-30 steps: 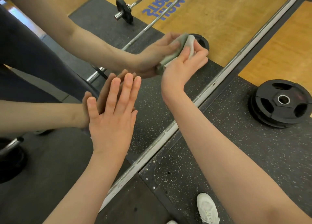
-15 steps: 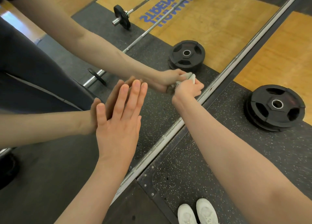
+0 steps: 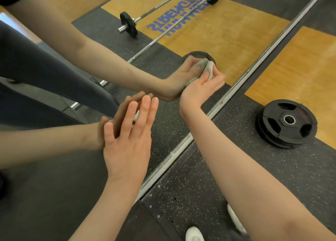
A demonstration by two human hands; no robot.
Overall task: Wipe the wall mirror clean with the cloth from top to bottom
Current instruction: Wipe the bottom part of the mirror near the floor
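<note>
Right hand grips cloth against mirror — left hand flat, fingers straight.

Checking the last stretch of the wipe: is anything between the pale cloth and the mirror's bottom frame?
Nothing visible. The right hand presses the pale folded cloth on the wall mirror; bare glass runs to the metal bottom frame. The left hand lies flat, off to the side.
</note>
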